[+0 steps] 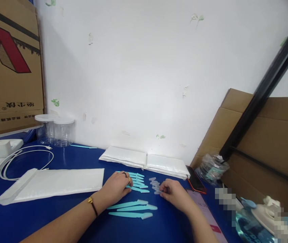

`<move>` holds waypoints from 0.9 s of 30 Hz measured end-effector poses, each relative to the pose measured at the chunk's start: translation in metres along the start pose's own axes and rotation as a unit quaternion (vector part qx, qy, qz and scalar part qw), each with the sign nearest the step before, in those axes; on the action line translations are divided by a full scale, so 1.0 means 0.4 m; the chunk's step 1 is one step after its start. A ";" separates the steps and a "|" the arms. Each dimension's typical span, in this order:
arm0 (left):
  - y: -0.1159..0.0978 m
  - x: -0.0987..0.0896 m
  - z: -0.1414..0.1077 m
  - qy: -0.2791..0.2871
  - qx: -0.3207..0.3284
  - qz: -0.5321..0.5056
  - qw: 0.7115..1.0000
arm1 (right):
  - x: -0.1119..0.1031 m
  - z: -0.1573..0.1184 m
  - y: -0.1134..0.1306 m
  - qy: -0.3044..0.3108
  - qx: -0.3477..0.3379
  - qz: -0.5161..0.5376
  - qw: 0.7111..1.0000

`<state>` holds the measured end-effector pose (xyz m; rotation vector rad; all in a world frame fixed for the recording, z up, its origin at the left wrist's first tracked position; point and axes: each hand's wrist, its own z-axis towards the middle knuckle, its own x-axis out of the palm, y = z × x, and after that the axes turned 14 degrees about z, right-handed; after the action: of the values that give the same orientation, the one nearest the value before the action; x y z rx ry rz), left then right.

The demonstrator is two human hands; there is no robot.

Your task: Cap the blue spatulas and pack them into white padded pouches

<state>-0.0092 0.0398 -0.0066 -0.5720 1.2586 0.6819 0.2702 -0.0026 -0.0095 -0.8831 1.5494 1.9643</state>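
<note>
My left hand (118,186) is curled over the handle ends of a row of teal eyebrow razors (141,190), its fingertips partly hidden. Small translucent blade caps (155,184) are clustered just right of that row. My right hand (174,192) pinches at the right side of this cluster, thumb and forefinger on a cap. Closer to me, a second group of teal eyebrow razors (134,215) lies flat, pointing right.
Two white padded packets (123,157) lie against the wall, and a long white pouch (68,180) is at left. Clear lidded jars (64,133), a white cable (27,151) and a power strip stand farther left. A phone (196,180) and a wrapped jar (213,167) are at right.
</note>
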 end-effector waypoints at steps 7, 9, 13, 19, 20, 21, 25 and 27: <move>-0.010 0.007 0.001 0.006 -0.011 -0.017 1.000 | 0.038 0.003 0.008 0.030 0.019 0.064 0.997; -0.009 0.013 0.001 0.007 -0.015 -0.018 1.000 | 0.042 0.003 0.007 0.034 0.025 0.081 0.996; -0.008 0.017 0.001 0.009 -0.019 -0.018 1.000 | 0.045 0.004 0.003 0.045 0.026 0.099 0.994; -0.013 0.005 0.002 0.031 -0.028 -0.019 0.999 | 0.046 0.003 0.009 0.029 0.004 0.079 0.996; -0.012 0.005 0.002 0.031 -0.028 -0.019 0.999 | 0.046 0.003 0.010 0.030 0.003 0.078 0.996; -0.011 0.006 0.003 0.029 -0.027 -0.019 0.999 | 0.046 0.002 0.009 0.033 0.005 0.080 0.996; -0.003 0.014 0.003 0.017 -0.022 -0.019 0.999 | 0.044 0.003 0.002 0.044 0.027 0.089 0.995; 0.000 0.012 0.003 0.020 -0.022 -0.015 0.999 | 0.044 0.004 -0.001 0.045 0.032 0.090 0.994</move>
<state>-0.0075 0.0414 -0.0110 -0.6424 1.2726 0.6785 0.2582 -0.0015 -0.0225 -0.8417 1.7885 2.0092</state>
